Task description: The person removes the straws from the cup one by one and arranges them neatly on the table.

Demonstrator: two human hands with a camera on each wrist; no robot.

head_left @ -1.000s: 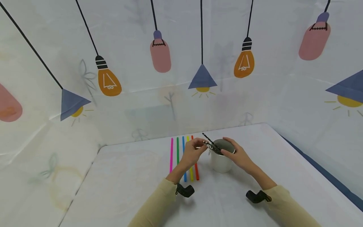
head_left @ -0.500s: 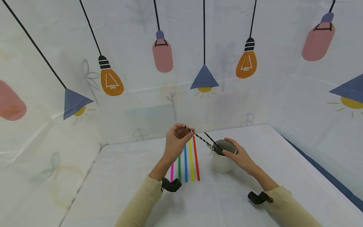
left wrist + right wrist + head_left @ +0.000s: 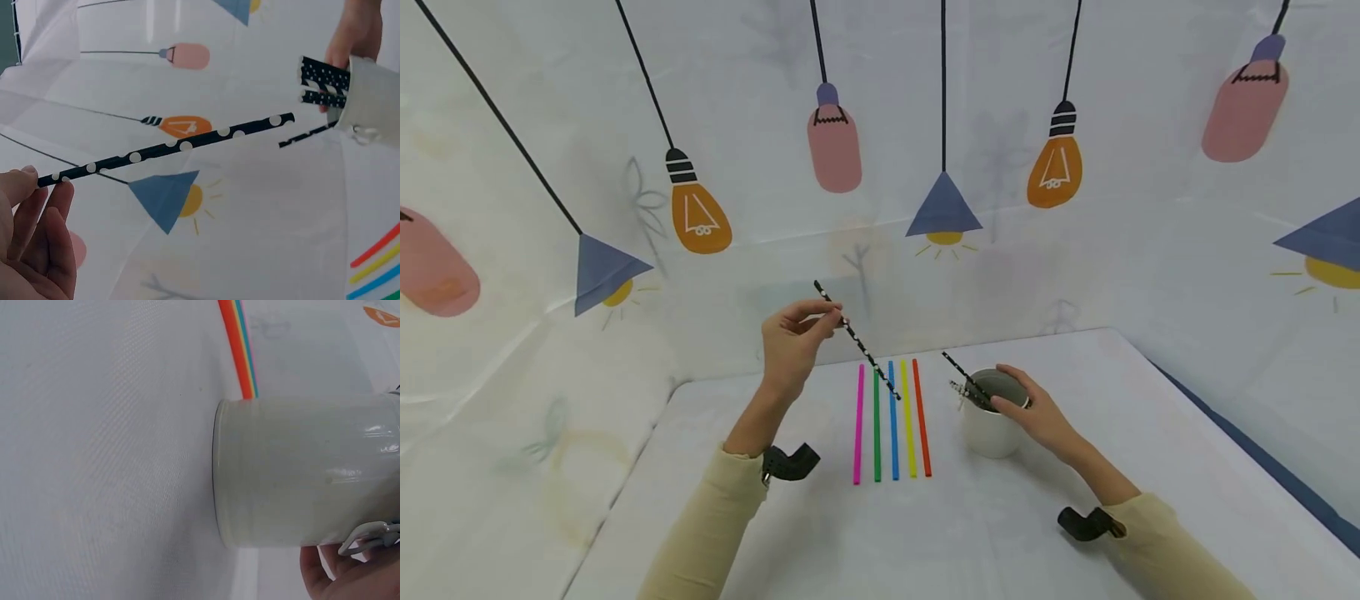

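In the head view my left hand (image 3: 792,348) is raised above the table, pinching a black straw with white dots (image 3: 860,343) near its upper end. The straw slants down to the right; in the left wrist view thumb and fingers hold one end of it. My right hand (image 3: 1037,418) grips the rim of a white bucket (image 3: 988,435), which stands upright on the table. Several black-and-white patterned straws (image 3: 325,78) lean out of the bucket's mouth. In the right wrist view fingers (image 3: 312,569) show by a metal handle mount (image 3: 369,537) on the bucket's side.
Left of the bucket, straws in pink (image 3: 859,429), green (image 3: 877,437), blue (image 3: 894,433), yellow (image 3: 910,429) and red (image 3: 923,429) lie side by side on the white table (image 3: 985,533). A cloth wall (image 3: 760,208) printed with lamps stands behind.
My left hand has drawn the dotted straw out of the bucket and moved left and up with it. The right hand stays on the bucket's rim.
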